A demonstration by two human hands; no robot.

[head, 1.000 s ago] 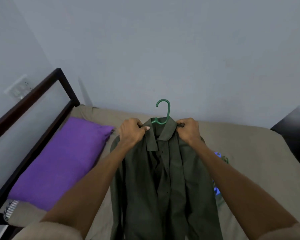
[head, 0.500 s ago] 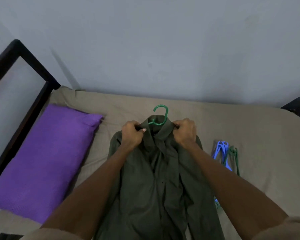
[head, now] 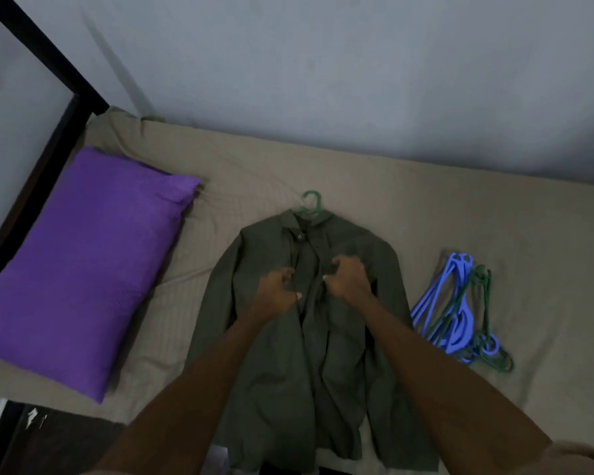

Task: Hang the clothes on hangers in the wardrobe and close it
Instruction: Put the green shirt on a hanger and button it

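A dark green shirt [head: 309, 323] lies flat on the bed [head: 460, 214], already threaded on a green hanger [head: 311, 204]; carrying it to the wardrobe, unseen here, remains, and spare hangers [head: 460, 313] wait beside. The left hand [head: 276, 291] and right hand [head: 348, 279], each grip curled, pinch the shirt's front placket below the collar.

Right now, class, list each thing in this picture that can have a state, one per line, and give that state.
Green shirt: lying flat on the bed, front partly open, on a hanger.
Green hanger: inside the shirt, hook sticking out at the collar.
Spare hangers: heaped loose on the bed, blue and green, unused.
Purple pillow: lying on the bed.
Left hand: fingers curled at the shirt's front.
Right hand: fingers curled at the shirt's front.
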